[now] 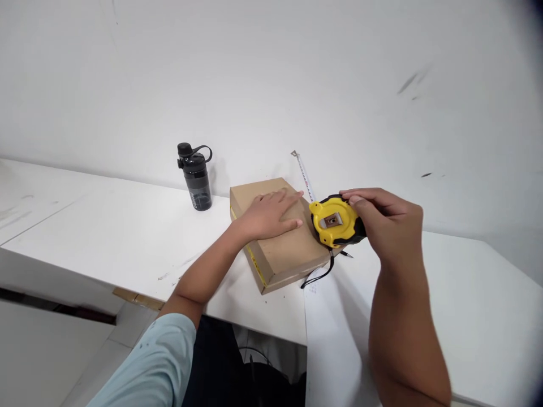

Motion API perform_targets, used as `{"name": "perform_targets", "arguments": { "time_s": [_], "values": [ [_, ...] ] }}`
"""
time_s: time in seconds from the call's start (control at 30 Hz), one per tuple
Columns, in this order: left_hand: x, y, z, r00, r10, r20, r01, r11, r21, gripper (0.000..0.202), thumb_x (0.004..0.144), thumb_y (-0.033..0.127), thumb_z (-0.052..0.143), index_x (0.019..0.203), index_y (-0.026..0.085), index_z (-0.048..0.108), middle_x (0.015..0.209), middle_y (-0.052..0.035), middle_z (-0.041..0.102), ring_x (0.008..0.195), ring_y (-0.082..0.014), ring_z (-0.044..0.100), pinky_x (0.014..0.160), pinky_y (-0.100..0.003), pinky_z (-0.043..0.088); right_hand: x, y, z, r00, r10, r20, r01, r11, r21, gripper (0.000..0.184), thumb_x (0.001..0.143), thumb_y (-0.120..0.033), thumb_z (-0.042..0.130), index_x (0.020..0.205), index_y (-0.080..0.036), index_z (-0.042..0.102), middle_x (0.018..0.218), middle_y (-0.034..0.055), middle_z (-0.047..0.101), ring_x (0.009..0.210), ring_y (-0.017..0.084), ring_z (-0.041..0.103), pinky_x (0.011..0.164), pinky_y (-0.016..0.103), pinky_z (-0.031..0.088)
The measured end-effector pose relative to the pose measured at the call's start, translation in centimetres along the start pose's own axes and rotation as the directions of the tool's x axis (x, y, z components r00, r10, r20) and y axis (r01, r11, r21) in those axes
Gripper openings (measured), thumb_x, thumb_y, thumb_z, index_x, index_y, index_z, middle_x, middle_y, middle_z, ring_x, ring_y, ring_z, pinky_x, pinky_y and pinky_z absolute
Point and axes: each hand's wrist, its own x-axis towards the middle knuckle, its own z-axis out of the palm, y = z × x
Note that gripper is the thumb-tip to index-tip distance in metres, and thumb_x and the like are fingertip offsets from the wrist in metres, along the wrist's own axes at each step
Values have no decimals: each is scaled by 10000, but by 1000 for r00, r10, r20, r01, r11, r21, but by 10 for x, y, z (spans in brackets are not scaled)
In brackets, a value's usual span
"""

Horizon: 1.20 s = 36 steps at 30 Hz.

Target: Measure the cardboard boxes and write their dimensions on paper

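Observation:
A flat brown cardboard box point(288, 249) lies on the white table point(110, 232). My left hand point(269, 215) rests flat on the box's top, fingers stretched out. My right hand point(384, 223) grips a yellow and black tape measure point(335, 221) at the box's right edge. Its white blade point(304, 175) runs out along the box's right side toward the wall, with the hook at the far end. A black wrist strap point(318, 276) hangs from the tape case over the table.
A dark water bottle point(196, 176) stands upright at the back left of the box, near the white wall. A sheet of white paper point(335, 333) lies under the box's right corner and overhangs the table's front edge. A pen tip point(347, 254) shows below the tape.

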Motion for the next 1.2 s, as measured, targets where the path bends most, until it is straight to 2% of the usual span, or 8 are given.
{"name": "perform_targets", "arguments": {
  "time_s": [0.17, 0.23, 0.33, 0.47, 0.57, 0.7, 0.9, 1.2],
  "values": [
    [-2, 2, 1, 997, 32, -72, -38, 997, -74, 961, 995, 702, 549, 1762, 333, 103, 1858, -99, -69, 1724, -370, 112, 1367, -567, 228, -11, -10, 22, 988, -79, 132, 86, 995, -53, 258, 923, -441, 670, 1006, -258, 831, 1184, 79, 800, 1168, 273, 753, 1085, 491, 611],
    [-2, 3, 1, 996, 19, -83, -25, 997, -74, 1001, 986, 709, 555, 1764, 295, 81, 1860, -106, -17, 1726, -356, 109, 1372, -553, 233, -17, -9, 35, 973, -158, 169, 182, 974, -138, 308, 945, -456, 634, 1086, -255, 819, 1323, 101, 750, 1284, 289, 704, 1164, 526, 560],
    [-1, 3, -1, 1000, -4, 9, 4, 1000, 4, 847, 1023, 724, 442, 1726, 278, 287, 1837, -94, 216, 1713, -373, 167, 1370, -596, 213, -22, -7, 42, 974, -133, 186, 183, 941, -284, 426, 921, -520, 672, 1252, -268, 761, 1551, 118, 595, 1411, 340, 613, 1168, 568, 550],
    [1, 1, -2, 999, 14, 38, -17, 996, 89, 742, 1051, 702, 396, 1655, 274, 452, 1805, -88, 319, 1674, -362, 296, 1358, -577, 254, -24, -14, 20, 961, 32, 275, 80, 918, -388, 807, 853, -617, 733, 1557, -279, 531, 1683, 135, 439, 1503, 392, 512, 1146, 582, 558],
    [3, 0, -2, 999, 17, 40, -21, 994, 106, 743, 1052, 697, 408, 1659, 271, 451, 1796, -95, 339, 1662, -347, 329, 1356, -558, 270, -25, -27, 3, 912, 136, 388, 42, 909, -416, 914, 861, -678, 715, 1645, -323, 407, 1695, 108, 446, 1469, 380, 548, 1143, 562, 552],
    [4, -1, -1, 999, 20, 34, -24, 994, 107, 730, 1050, 684, 425, 1648, 268, 467, 1789, -95, 354, 1664, -332, 329, 1360, -539, 266, -26, -36, 7, 890, 152, 430, 55, 900, -433, 809, 867, -588, 718, 1586, -308, 475, 1577, 98, 584, 1301, 350, 658, 1008, 498, 597],
    [2, -1, -2, 999, 29, 28, -31, 995, 96, 775, 1051, 729, 357, 1653, 253, 460, 1790, -122, 345, 1662, -339, 332, 1354, -534, 256, -21, -22, 15, 908, -27, 418, 193, 912, -361, 493, 940, -492, 632, 1400, -316, 648, 1130, 76, 760, 934, 269, 706, 771, 389, 560],
    [9, 0, -1, 997, 71, 10, -71, 997, 33, 705, 1045, 685, 395, 1613, 286, 516, 1769, -56, 406, 1636, -296, 386, 1352, -490, 279, -28, -32, -5, 899, 26, 438, 189, 878, -439, 511, 950, -503, 639, 1436, -346, 644, 1240, 65, 751, 1063, 279, 713, 887, 428, 574]
  ]
}}
